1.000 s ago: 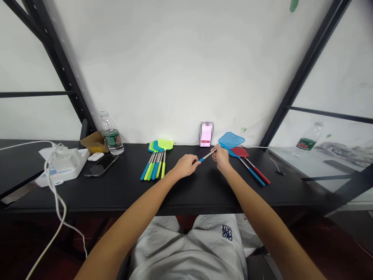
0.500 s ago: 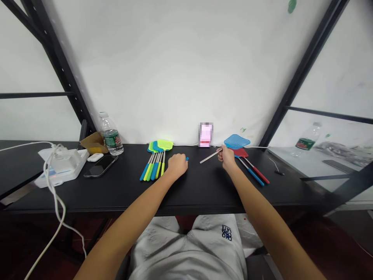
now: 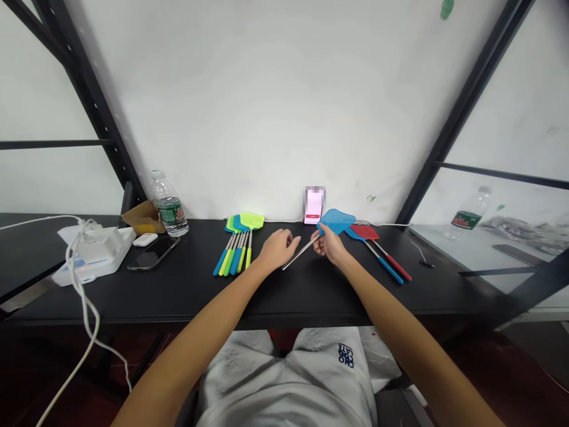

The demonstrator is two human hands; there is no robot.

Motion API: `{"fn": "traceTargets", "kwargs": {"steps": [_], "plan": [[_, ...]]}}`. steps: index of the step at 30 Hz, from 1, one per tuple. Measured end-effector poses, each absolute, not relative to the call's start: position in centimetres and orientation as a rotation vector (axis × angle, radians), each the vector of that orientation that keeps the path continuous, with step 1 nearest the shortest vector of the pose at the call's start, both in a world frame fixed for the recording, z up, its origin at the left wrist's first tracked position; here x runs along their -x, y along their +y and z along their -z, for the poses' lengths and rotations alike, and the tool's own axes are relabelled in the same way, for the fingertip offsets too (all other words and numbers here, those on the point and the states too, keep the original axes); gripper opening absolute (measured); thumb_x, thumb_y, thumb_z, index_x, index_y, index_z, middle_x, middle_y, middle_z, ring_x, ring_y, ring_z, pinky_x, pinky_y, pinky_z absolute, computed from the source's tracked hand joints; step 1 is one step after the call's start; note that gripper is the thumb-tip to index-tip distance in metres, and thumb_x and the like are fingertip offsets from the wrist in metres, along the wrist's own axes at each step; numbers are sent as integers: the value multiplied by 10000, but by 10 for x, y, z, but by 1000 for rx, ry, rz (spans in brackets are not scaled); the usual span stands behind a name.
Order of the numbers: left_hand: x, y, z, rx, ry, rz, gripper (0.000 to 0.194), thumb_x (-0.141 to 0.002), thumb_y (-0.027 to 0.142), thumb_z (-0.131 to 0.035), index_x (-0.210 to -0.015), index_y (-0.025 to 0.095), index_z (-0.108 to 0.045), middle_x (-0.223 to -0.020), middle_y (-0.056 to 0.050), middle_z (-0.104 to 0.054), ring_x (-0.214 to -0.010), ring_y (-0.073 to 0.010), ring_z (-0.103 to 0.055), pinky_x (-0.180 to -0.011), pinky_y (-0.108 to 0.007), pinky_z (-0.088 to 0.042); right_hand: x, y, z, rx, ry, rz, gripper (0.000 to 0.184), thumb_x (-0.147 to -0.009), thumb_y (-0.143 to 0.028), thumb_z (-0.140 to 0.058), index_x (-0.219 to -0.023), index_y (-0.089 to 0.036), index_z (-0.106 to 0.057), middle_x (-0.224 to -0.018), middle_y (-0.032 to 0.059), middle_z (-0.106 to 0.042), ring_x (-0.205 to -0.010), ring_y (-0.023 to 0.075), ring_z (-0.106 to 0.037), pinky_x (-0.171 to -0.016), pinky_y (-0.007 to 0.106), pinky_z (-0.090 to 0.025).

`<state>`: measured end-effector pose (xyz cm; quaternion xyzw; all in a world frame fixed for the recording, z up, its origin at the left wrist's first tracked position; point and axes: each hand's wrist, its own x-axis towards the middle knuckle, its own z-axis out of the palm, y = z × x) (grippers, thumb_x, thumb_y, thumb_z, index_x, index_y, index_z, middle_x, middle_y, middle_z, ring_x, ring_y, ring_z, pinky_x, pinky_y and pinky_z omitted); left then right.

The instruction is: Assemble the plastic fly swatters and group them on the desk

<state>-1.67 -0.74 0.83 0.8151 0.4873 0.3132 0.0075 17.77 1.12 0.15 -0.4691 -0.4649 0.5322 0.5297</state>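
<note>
My right hand (image 3: 329,245) is closed on a blue fly swatter (image 3: 338,220), gripping its bare metal rod (image 3: 299,255) just below the head. The rod slants down-left over the black table (image 3: 311,296), and its free end lies beside my left hand (image 3: 276,248). That hand is curled shut. The blue handle grip seen in it earlier is hidden inside the fingers. A bundle of green and blue swatters (image 3: 239,242) lies just left of my left hand. A red swatter and a blue swatter (image 3: 377,248) lie to the right of my right hand.
A phone (image 3: 315,205) is propped against the wall behind the hands. At the left are a water bottle (image 3: 169,205), a flat phone (image 3: 153,252), a white earbud case (image 3: 145,239), a cardboard box (image 3: 143,217) and a white box with cables (image 3: 94,252). Black frame posts rise on both sides.
My left hand pulled the blue grip off the rod and drew away left. My right hand then swung the swatter left, bringing the bare rod end back beside my left hand.
</note>
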Motion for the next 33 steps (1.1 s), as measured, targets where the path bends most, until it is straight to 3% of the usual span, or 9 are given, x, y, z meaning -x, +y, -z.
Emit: {"fn": "traceTargets", "kwargs": {"steps": [5, 15, 23, 33], "plan": [[7, -14, -4, -2542, 1201, -954, 313, -911, 463, -502, -829, 181, -612, -814, -40, -642, -738, -162, -575, -647, -264, -404, -164, 5, 3, 1139, -1322, -1402, 600, -914, -646, -337, -682, -154, -590, -490, 61, -593, -363, 131, -522, -338, 203, -295], [8, -10, -2, -2543, 1200, -921, 294, -927, 302, -443, -731, 179, -624, -692, -29, -656, -624, -143, -559, -591, -254, -342, -155, -4, 6, 1219, -1548, -1297, 584, -877, -637, -501, -513, -182, -462, -396, 24, -506, -293, 71, -398, -301, 190, -188], [8, -10, -3, -2566, 1322, -913, 327, -927, 333, -448, -696, 184, -627, -669, -39, -648, -617, -154, -550, -587, -267, -314, -170, 8, 3, 1081, -1280, -1158, 426, -815, -557, -609, -636, -194, -476, -445, -18, -487, -332, 93, -428, -314, 201, -215], [8, -11, -2, -2586, 1300, -852, 330, -916, 350, -452, -675, 190, -610, -657, -35, -630, -609, -158, -536, -568, -270, -276, -207, 24, -2, 1084, -1034, -1025, 294, -693, -370, -724, -622, -183, -509, -489, -37, -474, -421, 86, -426, -358, 200, -252]]}}
